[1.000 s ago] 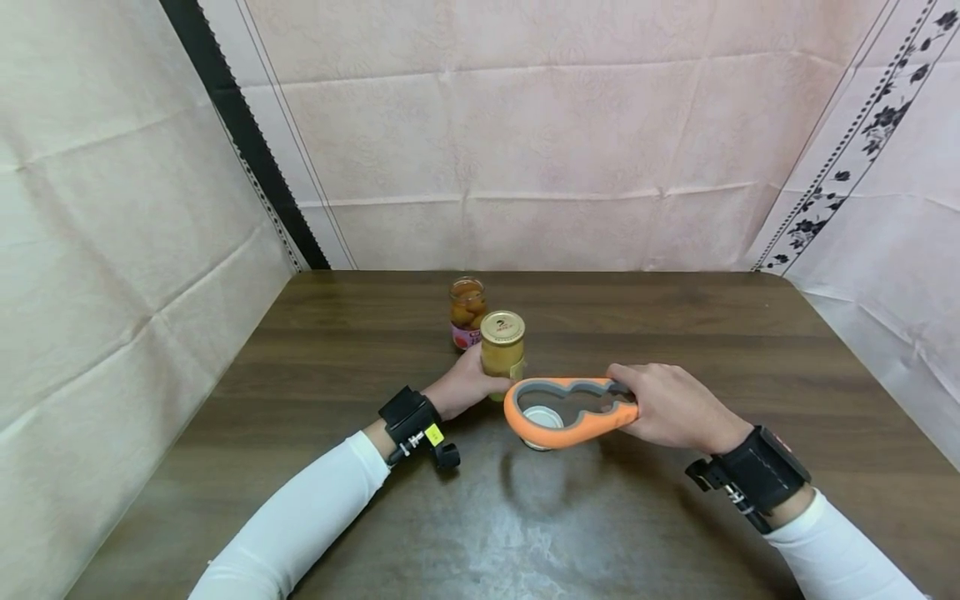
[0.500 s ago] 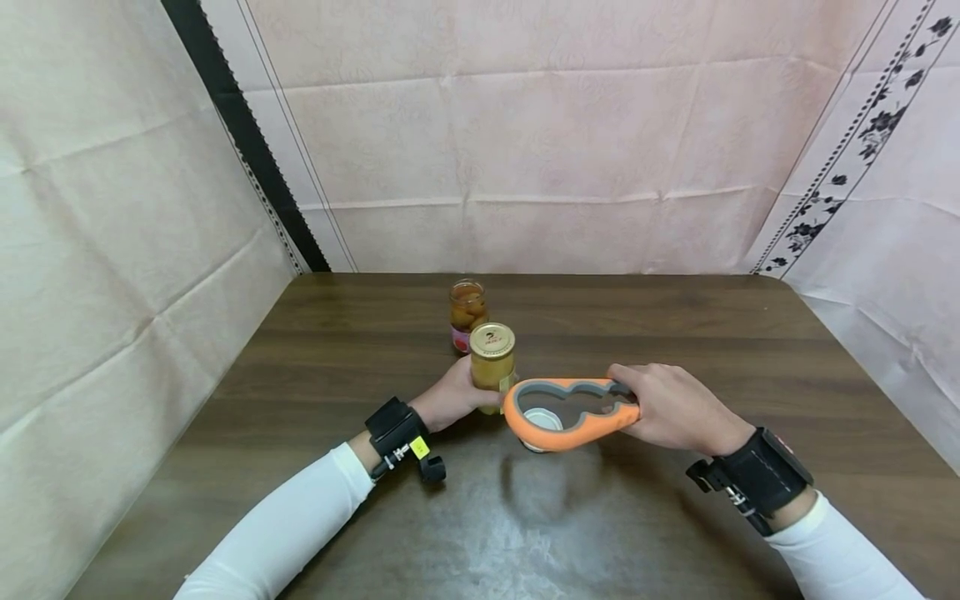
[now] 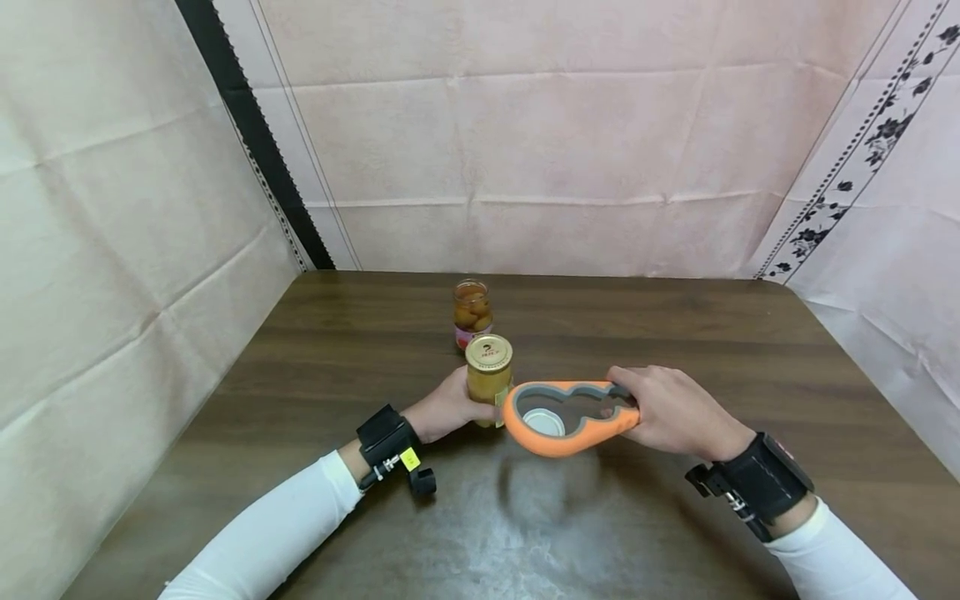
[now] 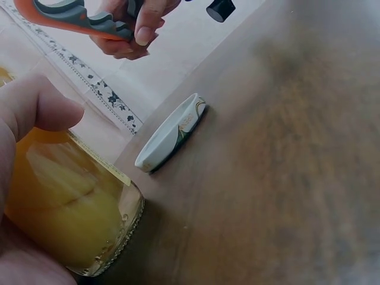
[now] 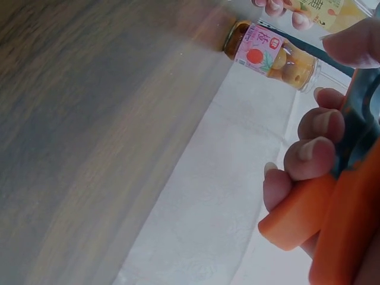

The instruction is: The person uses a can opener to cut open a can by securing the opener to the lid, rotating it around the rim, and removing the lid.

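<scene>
My left hand [image 3: 448, 407] grips a glass jar [image 3: 487, 385] of yellow fruit with a gold lid on top. The jar stands upright; whether its base touches the table, I cannot tell. In the left wrist view my thumb lies across the glass of the yellow jar [image 4: 71, 202]. My right hand [image 3: 678, 412] holds an orange and grey jar opener [image 3: 553, 448] by its handle end, fingers curled round it. Through the opener's loop shows a white lid [image 3: 543, 422], which lies on the table in the left wrist view.
A lidless jar [image 3: 472, 315] of brownish-orange round fruit with a pink label stands behind the yellow jar. The brown wooden table [image 3: 360, 333] ends at a pale cloth backdrop [image 3: 585, 167], with more cloth at both sides.
My left hand has drawn the yellow fruit jar nearer and a little to the left, away from the second jar. The right hand and jar opener have stayed almost still.
</scene>
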Available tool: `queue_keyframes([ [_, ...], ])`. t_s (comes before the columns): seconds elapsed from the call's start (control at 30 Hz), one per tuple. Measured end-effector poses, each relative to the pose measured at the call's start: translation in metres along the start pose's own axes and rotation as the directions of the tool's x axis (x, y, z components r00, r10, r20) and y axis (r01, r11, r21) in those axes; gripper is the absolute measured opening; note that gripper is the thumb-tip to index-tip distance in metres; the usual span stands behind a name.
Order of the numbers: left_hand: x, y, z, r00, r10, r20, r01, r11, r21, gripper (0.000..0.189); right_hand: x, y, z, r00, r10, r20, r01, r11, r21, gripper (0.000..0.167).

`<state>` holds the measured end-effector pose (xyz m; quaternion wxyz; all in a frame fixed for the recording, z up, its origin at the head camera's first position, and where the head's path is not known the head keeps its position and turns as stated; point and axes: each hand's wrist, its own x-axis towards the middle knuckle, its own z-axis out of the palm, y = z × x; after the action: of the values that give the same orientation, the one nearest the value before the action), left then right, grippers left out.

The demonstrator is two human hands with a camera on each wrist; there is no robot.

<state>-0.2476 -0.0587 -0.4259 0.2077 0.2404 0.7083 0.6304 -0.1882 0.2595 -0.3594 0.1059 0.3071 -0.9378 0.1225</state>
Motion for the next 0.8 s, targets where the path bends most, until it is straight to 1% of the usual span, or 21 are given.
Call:
queue_keyframes([
  [0.13, -0.007, 0.001, 0.001, 1.0, -0.013, 0.011, 0.012, 1.0, 0.008, 0.057, -0.001, -0.002, -0.001, 0.999, -0.03, -0.036, 0.029, 0.999, -0.018, 0.022],
  [0.3, -0.016, 0.003, 0.0, 0.999, -0.009, 0.054, 0.008, 1.0, 0.02, 0.055, -0.001, -0.005, -0.004, 0.996, -0.057, -0.065, 0.054, 0.998, -0.037, 0.022],
  [0.5, -0.022, 0.002, -0.001, 0.995, -0.005, 0.102, 0.001, 0.999, 0.036, 0.049, -0.001, -0.008, -0.008, 0.995, -0.067, -0.08, 0.064, 0.997, -0.038, 0.021],
  [0.6, -0.025, 0.001, 0.0, 0.994, -0.008, 0.113, 0.006, 1.0, 0.023, 0.048, -0.001, -0.009, -0.008, 0.993, -0.081, -0.09, 0.076, 0.995, -0.056, 0.021],
  [0.7, -0.027, 0.0, 0.0, 0.993, -0.007, 0.118, 0.008, 1.0, -0.009, 0.048, 0.001, -0.011, -0.009, 0.99, -0.096, -0.103, 0.088, 0.993, -0.072, 0.022],
  [0.8, -0.028, 0.002, 0.001, 0.993, -0.007, 0.119, 0.01, 1.0, -0.025, 0.049, 0.004, -0.013, -0.011, 0.991, -0.09, -0.1, 0.082, 0.994, -0.073, 0.022],
])
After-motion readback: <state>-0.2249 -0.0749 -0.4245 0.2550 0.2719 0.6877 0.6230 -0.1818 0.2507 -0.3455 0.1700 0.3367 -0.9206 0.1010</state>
